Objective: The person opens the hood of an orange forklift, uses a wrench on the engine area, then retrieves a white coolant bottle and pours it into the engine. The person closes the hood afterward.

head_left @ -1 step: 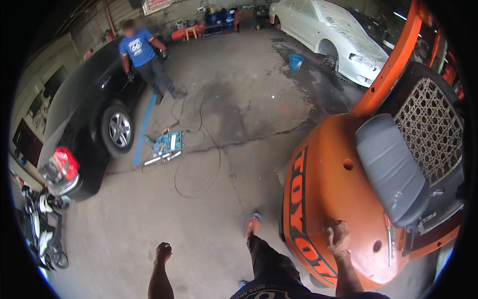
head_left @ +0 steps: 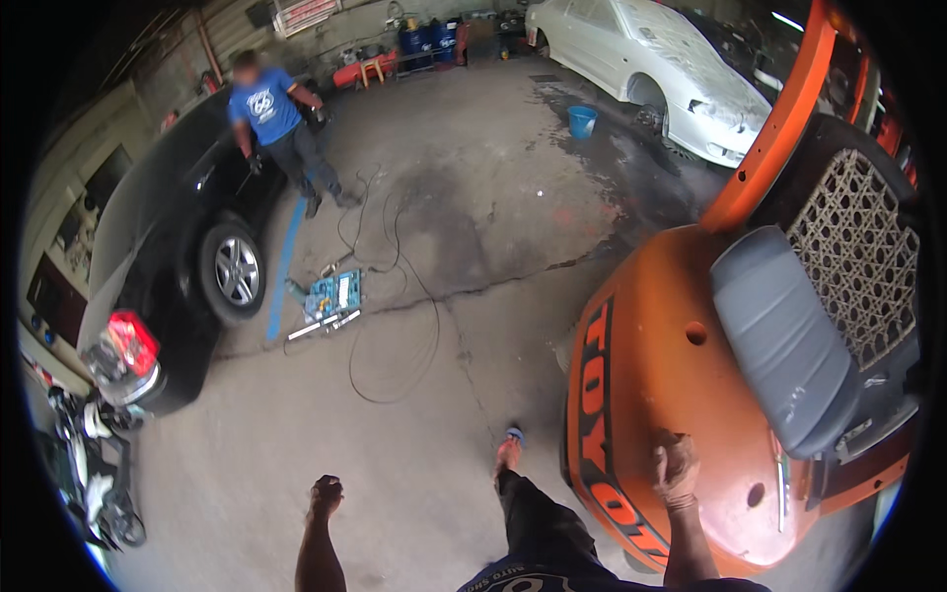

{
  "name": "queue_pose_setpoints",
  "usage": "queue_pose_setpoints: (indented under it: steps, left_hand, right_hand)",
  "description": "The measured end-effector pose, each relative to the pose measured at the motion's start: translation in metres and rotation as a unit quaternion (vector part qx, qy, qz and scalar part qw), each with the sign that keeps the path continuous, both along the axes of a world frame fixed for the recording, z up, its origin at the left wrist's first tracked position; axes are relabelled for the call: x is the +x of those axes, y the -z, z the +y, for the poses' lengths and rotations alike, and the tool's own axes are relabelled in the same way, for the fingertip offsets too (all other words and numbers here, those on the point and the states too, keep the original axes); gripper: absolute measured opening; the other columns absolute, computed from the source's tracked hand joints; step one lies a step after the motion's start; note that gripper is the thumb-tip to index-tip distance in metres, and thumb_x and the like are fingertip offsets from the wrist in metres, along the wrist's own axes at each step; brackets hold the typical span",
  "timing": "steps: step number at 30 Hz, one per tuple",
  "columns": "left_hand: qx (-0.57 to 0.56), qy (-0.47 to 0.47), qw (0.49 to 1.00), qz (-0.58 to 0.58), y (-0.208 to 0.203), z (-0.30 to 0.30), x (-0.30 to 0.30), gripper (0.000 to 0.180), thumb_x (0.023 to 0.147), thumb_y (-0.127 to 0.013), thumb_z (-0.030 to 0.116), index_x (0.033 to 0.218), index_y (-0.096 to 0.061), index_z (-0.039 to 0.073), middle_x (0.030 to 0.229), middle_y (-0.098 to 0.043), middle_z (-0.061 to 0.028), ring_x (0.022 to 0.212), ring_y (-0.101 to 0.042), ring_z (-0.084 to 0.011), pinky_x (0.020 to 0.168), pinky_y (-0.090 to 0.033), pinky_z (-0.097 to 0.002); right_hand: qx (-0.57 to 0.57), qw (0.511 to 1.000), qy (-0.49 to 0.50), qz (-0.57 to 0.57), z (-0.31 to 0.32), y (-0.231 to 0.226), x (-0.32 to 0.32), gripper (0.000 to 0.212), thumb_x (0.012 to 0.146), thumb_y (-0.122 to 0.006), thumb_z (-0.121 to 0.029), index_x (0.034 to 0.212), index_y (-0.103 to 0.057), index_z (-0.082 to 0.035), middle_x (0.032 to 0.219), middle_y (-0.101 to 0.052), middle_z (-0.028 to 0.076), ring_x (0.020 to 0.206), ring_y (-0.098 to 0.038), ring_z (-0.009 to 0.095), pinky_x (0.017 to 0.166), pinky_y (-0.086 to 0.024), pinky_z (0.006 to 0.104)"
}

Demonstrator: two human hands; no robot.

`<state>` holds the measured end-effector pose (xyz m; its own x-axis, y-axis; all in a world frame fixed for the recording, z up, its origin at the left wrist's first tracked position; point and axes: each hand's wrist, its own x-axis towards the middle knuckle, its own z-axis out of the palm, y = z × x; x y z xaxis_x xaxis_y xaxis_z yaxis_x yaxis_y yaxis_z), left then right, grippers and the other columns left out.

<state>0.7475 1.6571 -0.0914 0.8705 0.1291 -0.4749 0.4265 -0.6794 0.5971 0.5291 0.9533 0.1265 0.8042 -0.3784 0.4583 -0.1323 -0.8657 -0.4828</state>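
Observation:
My left hand (head_left: 327, 495) hangs in front of me over the concrete floor, fingers curled closed. Whatever may be inside the curl is hidden. My right hand (head_left: 677, 470) is held with bent fingers above the orange rear body of a forklift (head_left: 651, 345); I cannot make out anything in it, nor whether it touches the paint. A thin, light-coloured strip-like object (head_left: 782, 485) lies on the orange body, to the right of that hand. Beyond it is the forklift's grey seat (head_left: 784, 335).
A black car (head_left: 168, 296) stands left, with a person in a blue shirt (head_left: 264, 104) beside it. A teal tool case (head_left: 333, 296) and a looping cable (head_left: 434, 335) lie on the floor. A white car (head_left: 671, 74), blue bucket (head_left: 582, 121) and motorcycle (head_left: 99, 474) are around.
The view has shifted slightly, and my forward foot appears a little lower and farther right. Both hands keep nearly the same pose.

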Motion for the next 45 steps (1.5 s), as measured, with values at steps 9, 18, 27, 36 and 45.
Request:
queue_pose_setpoints:
  steps: [9, 18, 27, 36, 45]
  left_hand:
    - [-0.159, 0.03, 0.98, 0.116, -0.05, -0.165, 0.187, 0.028, 0.097, -0.062, 0.017, 0.122, -0.064, 0.006, 0.096, -0.074, -0.0112, 0.079, -0.074, -0.0201, 0.065, -0.058, -0.0344]
    - [-0.041, 0.124, 0.923, 0.363, 0.013, -0.27, 0.275, 0.028, 0.099, -0.057, 0.028, 0.113, -0.063, 0.005, 0.101, -0.071, -0.0128, 0.087, -0.071, -0.024, 0.07, -0.058, -0.0407]
    - [0.002, 0.282, 0.912, 0.298, 0.036, -0.422, 0.615, 0.029, 0.099, -0.054, 0.028, 0.094, -0.065, 0.002, 0.086, -0.07, -0.0186, 0.078, -0.071, -0.0303, 0.068, -0.056, -0.0443]
    - [-0.006, 0.359, 0.933, -0.003, -0.029, -0.782, 0.948, 0.019, 0.095, -0.058, 0.006, 0.111, -0.066, -0.001, 0.098, -0.073, -0.0176, 0.089, -0.072, -0.0265, 0.074, -0.057, -0.0376]
    - [0.04, 0.593, 0.712, 0.374, -0.038, -1.021, 0.826, 0.037, 0.095, -0.063, 0.018, 0.131, -0.058, 0.01, 0.113, -0.07, -0.0112, 0.095, -0.072, -0.0253, 0.082, -0.056, -0.0401]
  right_hand:
    - [0.073, 0.992, 0.105, 0.017, -0.128, -0.039, 0.298, 0.015, 0.095, -0.062, -0.016, 0.096, -0.067, -0.001, 0.09, -0.065, 0.022, 0.086, -0.064, 0.041, 0.079, -0.052, 0.0473]
    - [0.031, 0.976, 0.204, 0.071, -0.188, 0.027, 0.352, 0.013, 0.092, -0.063, -0.019, 0.096, -0.065, -0.007, 0.089, -0.064, 0.019, 0.088, -0.064, 0.041, 0.078, -0.054, 0.0498]
    - [0.024, 0.951, 0.274, 0.14, -0.184, 0.008, 0.367, 0.031, 0.088, -0.065, -0.015, 0.118, -0.068, -0.01, 0.096, -0.068, 0.014, 0.091, -0.067, 0.034, 0.08, -0.057, 0.0441]
    - [0.081, 0.912, 0.397, 0.063, -0.209, -0.007, 0.428, 0.026, 0.086, -0.066, -0.007, 0.111, -0.073, -0.007, 0.084, -0.069, 0.012, 0.069, -0.07, 0.028, 0.063, -0.059, 0.04]
    - [0.371, 0.855, 0.353, 0.08, -0.438, -0.024, 0.569, 0.029, 0.097, -0.061, -0.017, 0.123, -0.067, -0.007, 0.102, -0.069, 0.019, 0.092, -0.068, 0.038, 0.082, -0.057, 0.0437]
